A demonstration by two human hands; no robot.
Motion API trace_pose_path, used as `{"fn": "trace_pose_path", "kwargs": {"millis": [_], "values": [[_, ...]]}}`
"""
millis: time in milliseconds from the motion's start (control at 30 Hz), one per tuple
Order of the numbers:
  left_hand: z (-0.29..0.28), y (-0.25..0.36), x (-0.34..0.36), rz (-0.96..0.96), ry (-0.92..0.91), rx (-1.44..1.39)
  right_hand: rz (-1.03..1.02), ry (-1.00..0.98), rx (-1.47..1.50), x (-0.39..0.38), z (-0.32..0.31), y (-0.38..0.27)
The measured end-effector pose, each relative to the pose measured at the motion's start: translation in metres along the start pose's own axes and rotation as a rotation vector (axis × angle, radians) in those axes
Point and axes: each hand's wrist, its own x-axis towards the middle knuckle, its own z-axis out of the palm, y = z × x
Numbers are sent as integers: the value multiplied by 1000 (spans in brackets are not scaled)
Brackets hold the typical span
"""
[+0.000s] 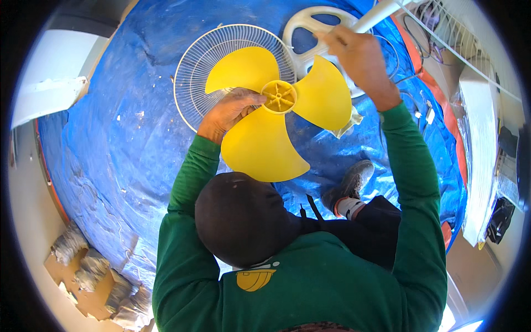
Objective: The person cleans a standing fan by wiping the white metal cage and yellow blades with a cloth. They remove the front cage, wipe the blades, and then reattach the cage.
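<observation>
A yellow three-bladed fan blade [257, 145] faces me with its ribbed hub uppermost. My left hand [232, 109] grips it beside the hub, thumb on the hub's rim. Behind it lies a round white wire fan grille [191, 83], partly covered by the blade. My right hand [362, 65] is raised above the right blade, next to a white fan pole [379, 15]. Its fingers are curled together, slightly blurred; whatever they hold is hidden. The white round fan base [301, 19] with cut-out openings sits beyond, partly behind the hand and blade.
A blue tarp [127, 133] covers the floor. Another white wire grille [470, 27] stands at the upper right. Dark cables [415, 41] lie near the tarp's orange edge. A long white wrapped piece [478, 160] is at the right. Cardboard with plastic-wrapped bundles [91, 271] sits lower left.
</observation>
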Motion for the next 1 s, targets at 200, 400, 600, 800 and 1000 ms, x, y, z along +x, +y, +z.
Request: {"fn": "trace_pose_path", "kwargs": {"millis": [200,400,600,800,1000], "values": [[-6,-13,21,32,-20,209,-208,-65,2,-41,93,-4],[2,-26,35,197,-135,436,24,-460,-25,-54,144,-3],[14,-12,31,-67,-33,341,-205,-416,-66,-67,123,3],[4,-2,13,199,152,356,229,164,52,-42,64,31],[9,27,-4,126,91,278,-167,-121,201,-44,24,-14]]}}
